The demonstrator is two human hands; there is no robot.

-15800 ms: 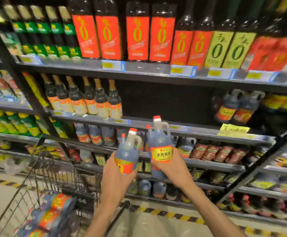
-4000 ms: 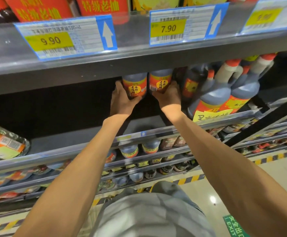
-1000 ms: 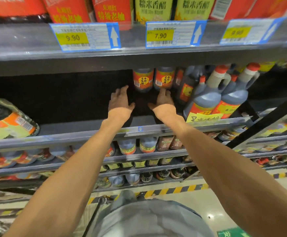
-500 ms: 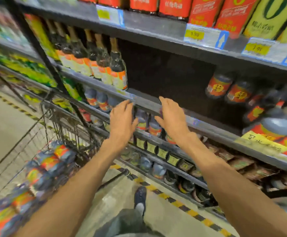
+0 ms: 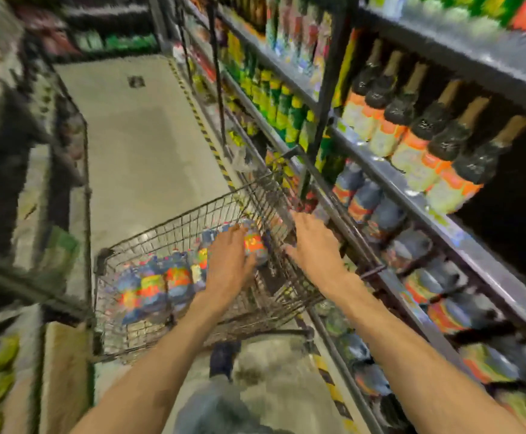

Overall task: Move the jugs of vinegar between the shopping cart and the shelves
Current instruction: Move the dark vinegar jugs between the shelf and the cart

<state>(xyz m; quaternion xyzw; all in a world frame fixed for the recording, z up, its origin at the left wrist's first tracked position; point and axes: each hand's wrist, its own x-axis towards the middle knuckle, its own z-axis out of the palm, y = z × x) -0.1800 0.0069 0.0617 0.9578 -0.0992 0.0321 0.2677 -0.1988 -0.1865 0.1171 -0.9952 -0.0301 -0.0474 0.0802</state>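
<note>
Lying on their sides in the grey wire shopping cart (image 5: 174,227), the blue-grey plastic vinegar jugs with orange-and-yellow labels (image 5: 158,283) are packed side by side in a row across the basket, their long axes running roughly from the near end of the cart toward the far end; the blur hides which way their caps point. Each jug shows a translucent blue-grey body with a bright orange label band and a yellow patch in its middle, and no writing on any label can be read through the smear.

One more jug of the same kind, the far jug (image 5: 255,244), lies at the far right of the cart, near the wire side wall, tilted with one end raised toward the far end of the basket. The left hand (image 5: 229,256) reaches into the cart with its fingers spread and laid over this jug's left side, the thumb toward the jug's near end; whether it has closed on the jug cannot be told. The right hand (image 5: 313,245) hovers above the cart's right rim with fingers straight and slightly apart, holding nothing.

Along the right, the grey metal store shelves (image 5: 390,180) carry more blue-grey jugs (image 5: 365,195) on a lower tier and dark glass bottles with orange-and-cream labels (image 5: 418,136) standing upright above them
</note>
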